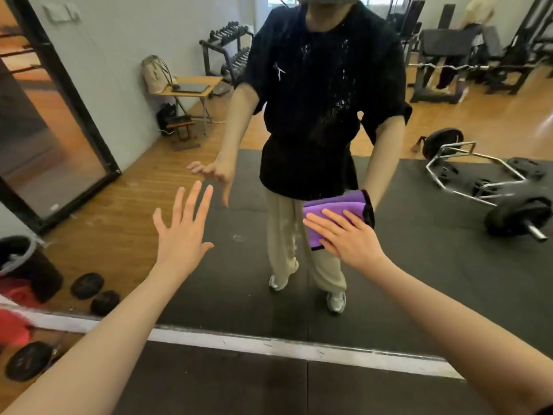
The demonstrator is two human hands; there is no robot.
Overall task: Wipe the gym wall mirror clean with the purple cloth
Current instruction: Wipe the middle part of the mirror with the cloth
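The wall mirror [419, 265] fills most of the view and shows my own reflection in a black top and beige trousers. A folded purple cloth [338, 211] with a dark edge lies flat against the glass. My right hand [347, 238] presses on it with straight, spread fingers, covering its lower right part. My left hand [182, 232] is raised to the left of the cloth with fingers straight and spread, holding nothing, close to the glass. White specks and smears show on the mirror over the reflected black top.
The mirror's pale bottom frame [269, 345] runs across near the floor, with black rubber matting [239, 390] below it. Weight plates [27, 360] and something red lie at the lower left. A barbell, benches and a dumbbell rack appear only as reflections.
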